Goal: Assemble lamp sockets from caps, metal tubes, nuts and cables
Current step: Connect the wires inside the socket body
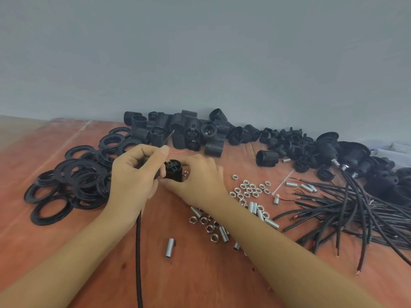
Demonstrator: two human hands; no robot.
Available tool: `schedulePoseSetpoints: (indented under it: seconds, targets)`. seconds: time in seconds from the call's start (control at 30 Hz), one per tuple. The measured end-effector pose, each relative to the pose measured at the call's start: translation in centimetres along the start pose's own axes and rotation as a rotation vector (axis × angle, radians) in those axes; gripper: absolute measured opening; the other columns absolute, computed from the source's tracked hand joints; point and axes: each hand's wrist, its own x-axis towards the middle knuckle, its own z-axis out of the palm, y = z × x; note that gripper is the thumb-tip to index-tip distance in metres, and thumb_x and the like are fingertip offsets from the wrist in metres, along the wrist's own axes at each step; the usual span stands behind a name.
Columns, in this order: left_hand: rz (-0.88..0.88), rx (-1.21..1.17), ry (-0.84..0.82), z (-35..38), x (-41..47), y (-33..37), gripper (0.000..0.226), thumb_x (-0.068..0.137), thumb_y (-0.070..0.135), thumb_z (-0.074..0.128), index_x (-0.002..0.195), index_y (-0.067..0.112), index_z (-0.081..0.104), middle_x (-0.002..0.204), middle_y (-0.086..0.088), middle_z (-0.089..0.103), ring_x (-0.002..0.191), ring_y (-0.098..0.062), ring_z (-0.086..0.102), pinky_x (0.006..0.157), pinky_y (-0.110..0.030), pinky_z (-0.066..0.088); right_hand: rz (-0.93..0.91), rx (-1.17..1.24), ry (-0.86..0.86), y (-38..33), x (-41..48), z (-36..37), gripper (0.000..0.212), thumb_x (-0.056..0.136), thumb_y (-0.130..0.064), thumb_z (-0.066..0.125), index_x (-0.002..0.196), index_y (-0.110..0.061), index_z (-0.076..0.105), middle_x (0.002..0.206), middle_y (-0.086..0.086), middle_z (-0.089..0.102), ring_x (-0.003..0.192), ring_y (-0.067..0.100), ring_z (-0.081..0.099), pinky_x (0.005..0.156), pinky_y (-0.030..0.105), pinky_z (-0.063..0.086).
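**Work surface.** A wooden table (200, 278) carries all parts.
- Beyond the fingers, against the wall: a heap of black socket bodies (178, 132).
- Right of the right fingers, well apart: a bundle of black cables (355, 212).
- Left of the left fingers: a pile of black rings (75, 181).

**Hands.**
- The left hand (131, 176) has its fingers curled round one cable (138, 252). The cable drops from under the palm toward the near edge. Thumb and forefinger pinch close to its stripped end.
- The right hand (200, 181) has its fingers curled round a black cap (174, 170). The cap is held between both sets of fingertips with its open face toward the camera.
- A small metal part shows just beside the right fingertips. Whether it is a tube or a nut cannot be told.

**Small parts.**
- Loose nuts (249, 188) lie right of the right fingers.
- One metal tube (170, 247) lies nearer the body than the fingers.
- A red lead (176, 152) and a dark lead (168, 137) project beyond the left thumb.

**Judged step.** The leads are being seated at the cap.

**Hazards.**
1. The hanging cable may drag the leads back if the left pinch relaxes.
2. Bare strands may splay or miss their opening if pushed at an angle.
3. The small metal part may drop if the right fingers shift.
4. The right forearm may scatter the nuts and tubes under it.
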Motion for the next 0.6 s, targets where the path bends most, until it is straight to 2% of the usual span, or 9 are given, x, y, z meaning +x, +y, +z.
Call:
schedulePoseSetpoints:
  seconds: [0.03, 0.1, 0.17, 0.23, 0.3, 0.4, 0.5, 0.6]
  targets:
    - [0.012, 0.009, 0.001, 0.0, 0.0, -0.1, 0.028, 0.093, 0.015, 0.059, 0.067, 0.005, 0.056, 0.06, -0.017, 0.047, 0.03, -0.009, 0.029, 0.034, -0.015, 0.023, -0.017, 0.014, 0.027, -0.1, 0.1, 0.2, 0.037, 0.077, -0.062, 0.067, 0.098, -0.031, 0.067, 0.105, -0.009, 0.065, 0.11, 0.02, 0.05, 0.09, 0.04, 0.036]
    - [0.041, 0.041, 0.003, -0.1, 0.0, -0.3, 0.026, 0.092, 0.016, 0.061, 0.068, 0.008, 0.061, 0.058, -0.015, 0.046, 0.032, -0.011, 0.029, 0.036, -0.017, 0.024, -0.081, 0.192, 0.127, -0.3, -0.2, -0.2, 0.029, 0.077, -0.051, 0.073, 0.097, -0.032, 0.062, 0.102, -0.016, 0.065, 0.103, 0.009, 0.054, 0.092, 0.034, 0.041]
    - [0.075, 0.078, 0.012, -0.2, 0.1, -0.5, 0.02, 0.09, 0.02, 0.064, 0.071, 0.012, 0.066, 0.055, -0.007, 0.048, 0.036, -0.012, 0.031, 0.038, -0.018, 0.026, -0.119, 0.414, 0.255, 0.0, -0.8, -1.0, 0.034, 0.077, -0.036, 0.079, 0.1, -0.031, 0.055, 0.099, -0.019, 0.063, 0.095, -0.005, 0.055, 0.087, 0.015, 0.043]
    - [0.118, 0.127, 0.002, -0.4, 0.2, -0.6, 0.016, 0.087, 0.025, 0.067, 0.072, 0.019, 0.069, 0.054, -0.006, 0.048, 0.041, -0.013, 0.034, 0.041, -0.02, 0.028, -0.128, 0.554, 0.336, 0.6, -1.8, -2.0, 0.039, 0.077, -0.025, 0.082, 0.108, -0.022, 0.058, 0.1, -0.017, 0.065, 0.096, -0.005, 0.06, 0.082, 0.007, 0.043]
    - [0.152, 0.16, -0.029, -0.4, 0.1, -0.7, 0.015, 0.086, 0.028, 0.072, 0.071, 0.025, 0.071, 0.055, -0.014, 0.045, 0.043, -0.014, 0.034, 0.042, -0.021, 0.029, -0.117, 0.674, 0.349, 1.6, -3.2, -3.0, 0.041, 0.076, -0.018, 0.082, 0.11, -0.021, 0.06, 0.098, -0.017, 0.067, 0.095, 0.0, 0.065, 0.081, 0.01, 0.048]
    - [0.178, 0.195, -0.072, -0.1, -0.3, -0.7, 0.009, 0.08, 0.034, 0.069, 0.073, 0.029, 0.073, 0.051, -0.007, 0.043, 0.043, -0.012, 0.037, 0.042, -0.018, 0.031, -0.107, 0.806, 0.274, 2.9, -5.1, -4.2, 0.039, 0.076, -0.011, 0.082, 0.107, -0.022, 0.061, 0.101, -0.016, 0.069, 0.097, 0.009, 0.068, 0.084, 0.023, 0.053]
    - [0.216, 0.232, -0.137, 0.4, -1.1, -0.4, 0.011, 0.084, 0.033, 0.073, 0.074, 0.029, 0.072, 0.047, -0.011, 0.042, 0.036, -0.008, 0.038, 0.039, -0.016, 0.032, -0.128, 0.868, 0.224, 3.7, -6.6, -4.4, 0.039, 0.075, -0.004, 0.076, 0.107, -0.021, 0.063, 0.103, -0.013, 0.07, 0.099, 0.007, 0.067, 0.085, 0.019, 0.05]
    - [0.23, 0.236, -0.193, 0.7, -1.9, -0.1, 0.008, 0.082, 0.03, 0.069, 0.077, 0.026, 0.073, 0.046, -0.013, 0.043, 0.031, -0.009, 0.041, 0.034, -0.017, 0.035, -0.099, 0.951, 0.151, 4.0, -7.2, -4.2, 0.042, 0.073, 0.001, 0.064, 0.11, -0.019, 0.065, 0.099, -0.013, 0.069, 0.095, 0.004, 0.064, 0.081, 0.018, 0.05]
